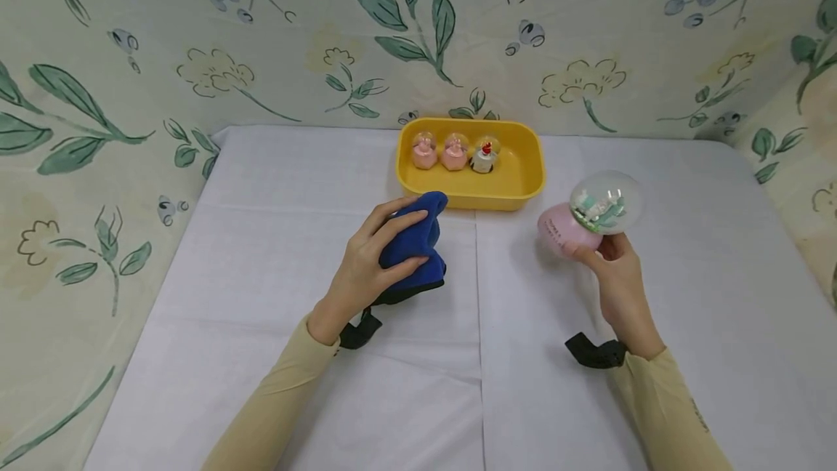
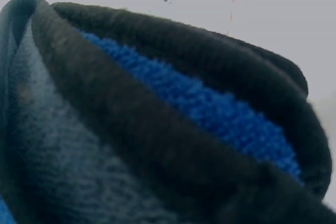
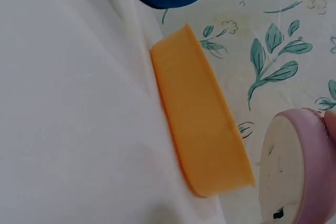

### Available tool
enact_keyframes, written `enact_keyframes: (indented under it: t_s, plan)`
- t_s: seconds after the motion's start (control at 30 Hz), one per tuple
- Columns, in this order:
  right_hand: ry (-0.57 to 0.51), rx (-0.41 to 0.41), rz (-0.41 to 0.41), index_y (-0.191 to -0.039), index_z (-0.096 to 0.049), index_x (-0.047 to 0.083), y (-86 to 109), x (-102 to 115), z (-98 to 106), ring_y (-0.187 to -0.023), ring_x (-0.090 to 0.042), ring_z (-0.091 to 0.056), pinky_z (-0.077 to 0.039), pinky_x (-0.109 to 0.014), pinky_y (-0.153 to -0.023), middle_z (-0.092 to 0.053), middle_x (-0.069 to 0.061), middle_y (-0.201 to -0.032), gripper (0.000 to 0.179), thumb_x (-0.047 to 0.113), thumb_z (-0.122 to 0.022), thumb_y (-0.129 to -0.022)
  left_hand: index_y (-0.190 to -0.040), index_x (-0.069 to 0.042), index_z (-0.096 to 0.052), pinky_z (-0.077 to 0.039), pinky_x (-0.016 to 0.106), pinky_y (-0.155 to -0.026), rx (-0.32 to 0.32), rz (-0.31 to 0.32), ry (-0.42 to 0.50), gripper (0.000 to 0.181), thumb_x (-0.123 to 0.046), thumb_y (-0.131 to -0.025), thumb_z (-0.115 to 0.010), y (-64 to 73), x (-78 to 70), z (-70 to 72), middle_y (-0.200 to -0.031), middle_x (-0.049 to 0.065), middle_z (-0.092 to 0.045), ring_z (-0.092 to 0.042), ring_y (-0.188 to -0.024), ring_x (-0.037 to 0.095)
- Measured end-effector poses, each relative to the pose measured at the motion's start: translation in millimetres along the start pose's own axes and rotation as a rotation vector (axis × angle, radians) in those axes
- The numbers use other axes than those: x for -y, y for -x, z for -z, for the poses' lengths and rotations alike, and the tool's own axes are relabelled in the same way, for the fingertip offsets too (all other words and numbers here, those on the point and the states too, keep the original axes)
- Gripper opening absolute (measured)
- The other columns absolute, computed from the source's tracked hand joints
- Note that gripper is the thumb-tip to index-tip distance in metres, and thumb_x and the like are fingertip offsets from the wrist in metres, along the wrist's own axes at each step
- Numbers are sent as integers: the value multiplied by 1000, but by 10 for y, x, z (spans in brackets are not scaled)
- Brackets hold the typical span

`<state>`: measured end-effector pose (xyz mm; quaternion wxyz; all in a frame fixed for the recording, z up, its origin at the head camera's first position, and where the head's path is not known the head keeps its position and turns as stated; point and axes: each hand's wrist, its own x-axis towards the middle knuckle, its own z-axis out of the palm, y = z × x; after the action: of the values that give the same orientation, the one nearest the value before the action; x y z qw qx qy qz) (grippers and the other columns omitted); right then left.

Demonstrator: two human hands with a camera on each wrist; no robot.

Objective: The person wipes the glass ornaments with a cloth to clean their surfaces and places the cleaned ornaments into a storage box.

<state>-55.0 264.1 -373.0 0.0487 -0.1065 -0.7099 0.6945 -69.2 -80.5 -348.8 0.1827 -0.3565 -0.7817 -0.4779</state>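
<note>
My left hand point(image 1: 362, 271) grips a folded blue cloth point(image 1: 415, 242) with a dark edge, left of centre in the head view. Its folds fill much of the left wrist view, blue pile showing between dark borders point(image 2: 173, 129). With the right hand point(image 1: 617, 282) I hold a snow globe point(image 1: 569, 231) tilted above the table, thumb and fingers at the pink base near the clear dome. Inside the dome sits a green and white figure. The pale underside of the base point(image 3: 281, 171) faces the right wrist camera. Part of the right fingers is hidden behind the globe.
A yellow tray point(image 1: 516, 180) stands at the back of the white-covered table point(image 1: 261, 187). In its left half are two small pink globes point(image 1: 425, 155) and one white globe point(image 1: 484, 158) with a red top. Floral fabric point(image 1: 294, 42) hangs behind and at the sides.
</note>
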Motion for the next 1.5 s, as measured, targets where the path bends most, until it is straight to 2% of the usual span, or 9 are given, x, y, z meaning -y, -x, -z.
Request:
enact_keyframes:
  t_s: [0.13,0.33,0.5,0.67,0.77,1.1,1.27,1.4,1.5]
  plan:
    - [-149,42,90,-144,-36,10,59,158,-70,-121,-17,-39,-42,-16,-89,-39,-4,-136,66,-7,-63,-86,-129,-4,-54,-40,42,-101,-8,4,11,60,-1,-75,-80,-2,-2,5,-139,15,-43,-43,-128,29]
    - [-385,178,213,-142,-34,11,135,335,-200,-124,-25,-37,-44,-25,-95,-32,-12,-139,70,-20,-50,-81,-128,-4,-55,-40,42,-101,-40,15,44,59,1,-74,-80,-24,-10,21,-137,14,-45,-45,-126,29]
    - [-424,230,257,-135,-37,9,189,440,-304,-123,-27,-37,-45,-28,-95,-35,-14,-138,66,-19,-47,-77,-128,-3,-55,-41,43,-101,-75,6,73,57,0,-76,-79,-60,-26,43,-137,14,-46,-46,-125,30]
    - [-345,205,192,-122,-43,11,239,493,-389,-116,-24,-39,-47,-26,-86,-39,-11,-130,53,-12,-51,-75,-128,-3,-55,-41,44,-101,-96,-2,95,50,-26,-87,-71,-88,-31,53,-137,14,-47,-46,-125,30]
    - [-295,209,170,-124,-45,13,252,491,-433,-113,-23,-41,-48,-25,-82,-41,-10,-128,55,-9,-55,-74,-129,-4,-55,-41,44,-101,-105,-2,97,53,-38,-89,-65,-97,-27,52,-137,14,-46,-46,-125,30]
    - [-57,268,151,-130,-44,18,304,460,-531,-109,-25,-45,-54,-25,-75,-40,-7,-129,61,-4,-59,-75,-129,-1,-54,-40,43,-102,-130,-18,77,57,-42,-90,-64,-154,-68,85,-138,16,-46,-45,-127,28]
    - [29,302,222,-133,-42,11,334,470,-573,-107,-26,-48,-55,-26,-72,-36,-4,-130,66,-8,-63,-74,-129,0,-54,-40,44,-101,-142,-18,96,58,-43,-90,-63,-202,-125,104,-138,16,-47,-45,-126,28]
    - [130,311,328,-135,-41,4,343,462,-616,-111,-26,-44,-53,-23,-77,-33,-1,-131,71,-9,-69,-71,-128,0,-54,-40,43,-102,-144,-30,118,59,-44,-90,-62,-258,-198,104,-138,15,-46,-45,-126,26]
    - [223,303,404,-135,-42,4,360,454,-658,-114,-24,-42,-51,-22,-79,-34,-1,-131,75,-7,-74,-68,-128,1,-54,-40,42,-101,-136,-53,124,59,-44,-91,-61,-306,-268,84,-139,16,-45,-44,-127,27]
